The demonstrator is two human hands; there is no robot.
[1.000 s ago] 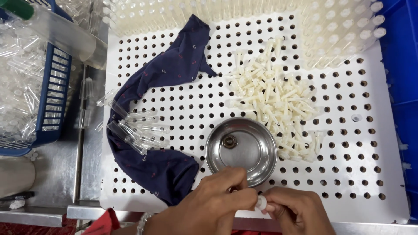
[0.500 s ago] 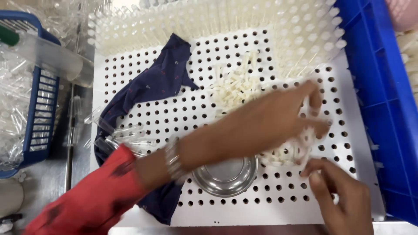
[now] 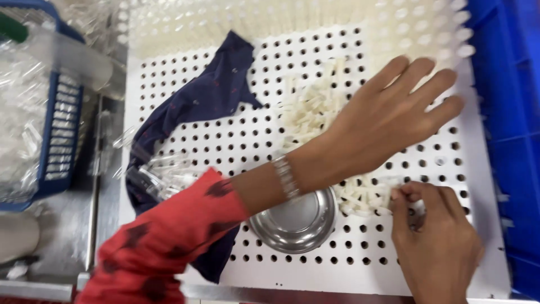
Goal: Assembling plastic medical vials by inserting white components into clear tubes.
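Observation:
My left hand (image 3: 388, 118), in a red sleeve with a wrist bangle, reaches across the white perforated board (image 3: 281, 264) with fingers spread flat over a heap of small white plastic pieces (image 3: 315, 110). It seems to hold nothing. My right hand (image 3: 436, 236) is at the lower right, fingers pinched at the near edge of the heap (image 3: 360, 194); whether a piece is between them is unclear. A small steel bowl (image 3: 295, 217) sits under my left forearm. A dark blue cloth (image 3: 202, 98) lies to the left, with clear plastic tubes (image 3: 166, 171) on it.
Rows of upright white tubes (image 3: 270, 22) stand in the board's far holes. A blue basket (image 3: 53, 129) with clear plastic tubes is at the left. A blue crate (image 3: 506, 112) borders the right side. A metal table edge (image 3: 39, 290) shows at the bottom left.
My left hand went from the near edge, where both hands met, out across the board to the white pieces and now farther right. My right hand shifted right to the heap's near edge.

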